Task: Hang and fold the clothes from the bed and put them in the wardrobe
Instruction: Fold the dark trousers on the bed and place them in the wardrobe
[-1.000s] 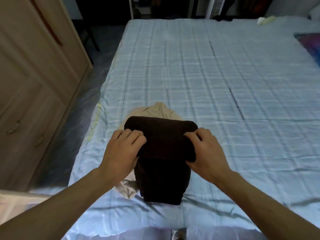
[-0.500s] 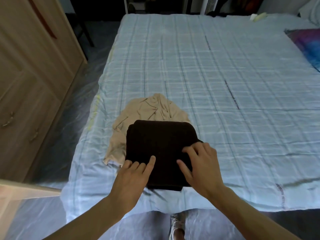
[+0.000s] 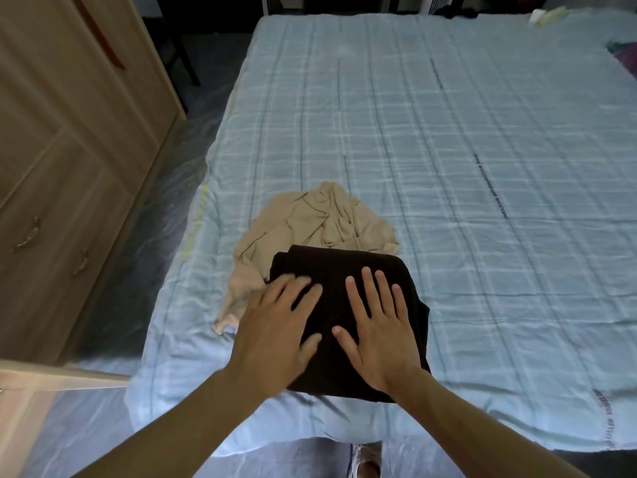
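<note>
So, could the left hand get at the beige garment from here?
Probably yes. The left hand lies flat on the folded dark garment, and the beige garment lies mostly uncovered right beside it, nothing between.

Matt dark brown cloth (image 3: pixel 344 267), creased beige fabric (image 3: pixel 310 222), wrinkled checked cotton sheet (image 3: pixel 448 167), wood-grain wardrobe (image 3: pixel 69 132).

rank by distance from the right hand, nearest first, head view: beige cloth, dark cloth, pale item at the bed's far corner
1. Dark cloth: under the right hand, which presses flat on it.
2. Beige cloth: just beyond, to the left.
3. Pale item: far right corner of the bed.
</note>
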Motion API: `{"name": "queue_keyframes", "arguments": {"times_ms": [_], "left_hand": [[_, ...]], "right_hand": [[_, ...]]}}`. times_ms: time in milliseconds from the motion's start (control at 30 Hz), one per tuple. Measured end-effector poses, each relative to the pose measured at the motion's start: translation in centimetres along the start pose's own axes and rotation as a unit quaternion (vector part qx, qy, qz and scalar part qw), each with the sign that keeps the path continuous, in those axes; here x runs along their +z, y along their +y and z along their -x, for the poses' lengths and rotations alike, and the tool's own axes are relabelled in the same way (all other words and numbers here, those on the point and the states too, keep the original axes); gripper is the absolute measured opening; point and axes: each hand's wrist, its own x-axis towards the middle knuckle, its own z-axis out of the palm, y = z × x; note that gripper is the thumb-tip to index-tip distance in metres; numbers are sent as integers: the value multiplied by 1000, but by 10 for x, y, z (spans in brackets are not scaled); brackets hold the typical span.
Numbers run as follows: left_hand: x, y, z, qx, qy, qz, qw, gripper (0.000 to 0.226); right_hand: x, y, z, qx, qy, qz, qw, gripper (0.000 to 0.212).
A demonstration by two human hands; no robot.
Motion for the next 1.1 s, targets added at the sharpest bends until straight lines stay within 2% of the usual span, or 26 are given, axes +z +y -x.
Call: {"name": "queue_keyframes", "arguments": {"times_ms": [67, 167, 467, 633, 833, 1000, 1100], "left_hand": [[16, -5, -15, -13, -78, -31, 996, 94], [41, -9, -24, -18, -130, -38, 991, 110], [101, -40, -44, -44, -143, -10, 989, 101], [107, -44, -57, -50, -161, -10, 986, 97], [76, -29, -43, -60, -97, 18, 993, 91], [53, -3, 1, -117, -34, 52, 991, 82], [43, 0, 19, -61, -16, 8, 998, 72]], "right_hand": [[5, 0, -1, 1, -9, 1, 1000, 76], [12, 3, -8, -1, -23, 3, 1000, 76], [46, 23, -49, -27, -50, -13, 998, 76], [50, 28, -61, -35, -42, -23, 998, 75], [29, 29, -46, -44, -15, -32, 998, 73], [16, 26, -16, -33, 20, -56, 998, 71], [11, 21, 7, -52, 30, -63, 996, 67]]}}
